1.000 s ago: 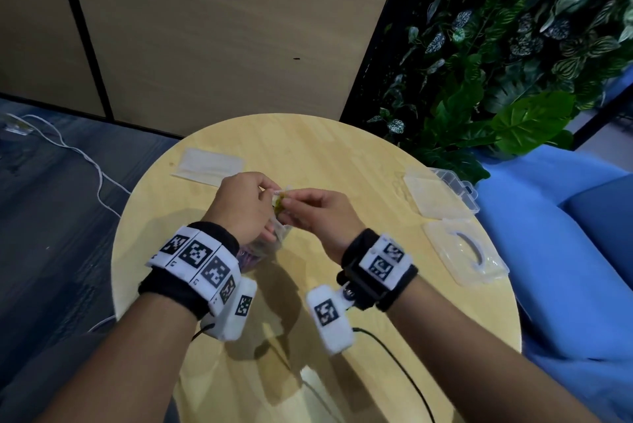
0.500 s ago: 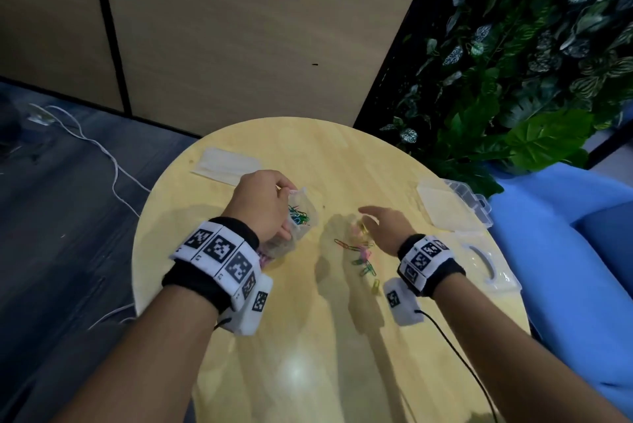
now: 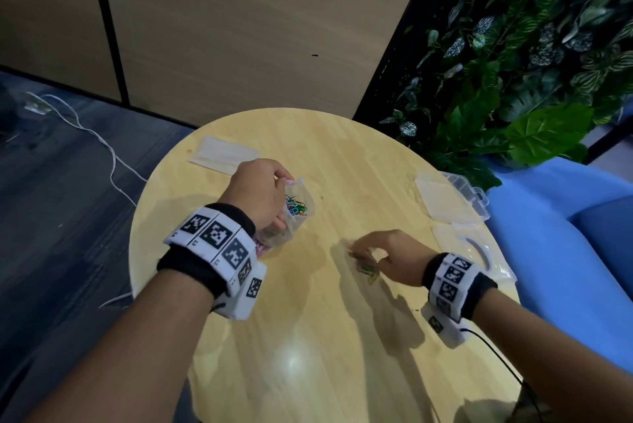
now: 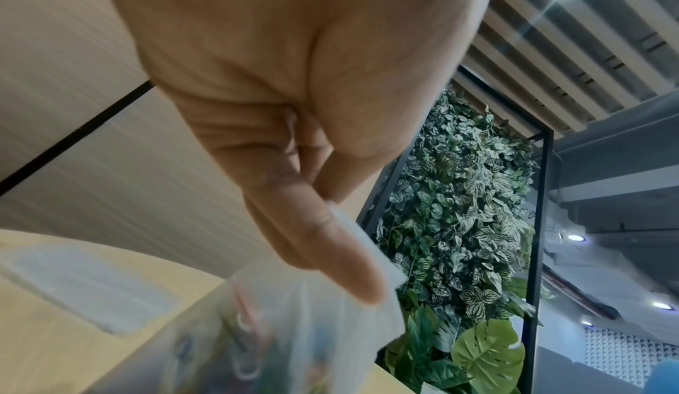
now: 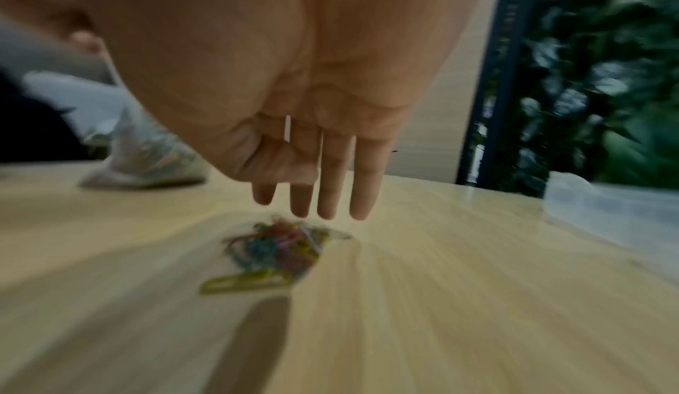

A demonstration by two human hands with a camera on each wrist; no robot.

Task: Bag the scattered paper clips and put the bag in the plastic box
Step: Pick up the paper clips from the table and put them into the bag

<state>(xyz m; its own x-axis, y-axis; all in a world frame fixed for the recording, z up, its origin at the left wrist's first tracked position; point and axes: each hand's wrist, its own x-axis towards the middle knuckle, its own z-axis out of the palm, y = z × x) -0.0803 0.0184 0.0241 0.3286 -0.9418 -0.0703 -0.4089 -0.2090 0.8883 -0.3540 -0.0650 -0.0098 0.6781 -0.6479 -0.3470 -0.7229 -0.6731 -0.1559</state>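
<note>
- Far left of the left grip there's one flat clear packet point(image 3: 222, 156) on the table point(image 3: 342, 337), probably a spare bag, out of the way of the work.
- Left hand point(image 3: 255, 193) is pinching the rim of the one bag point(image 3: 297, 207) in use. Thumb and fingers are closed on the plastic edge, which keeps the mouth propped open and facing the other hand so clips can be dropped straight in.
- A bunch of coloured clips point(image 3: 295, 206) is already inside, right beside the left grip. Too tangled to count.
- Between the two hands it's just bare wood.
- Right hand point(image 3: 390, 256) is down over the loose paper clips point(image 3: 364, 267), fingers point(image 5: 332, 185) straight and hanging just above the pile, so that grip is wide and holding nothing. I'd say it's about to scoop or pinch the next lot.
- The pile sits right under the fingertips. One heap, maybe a dozen clips, but the wrist view is blurry so don't quote me. One yellow-green clip lies on the wrist side of it.
- Right of the right grip: one plastic box point(image 3: 452, 198), open, with its lid point(image 3: 469, 251) lying flat just beside it, so the bag can go in one-handed later.
- Bagging is partway done and the box has no bag in it yet.
</note>
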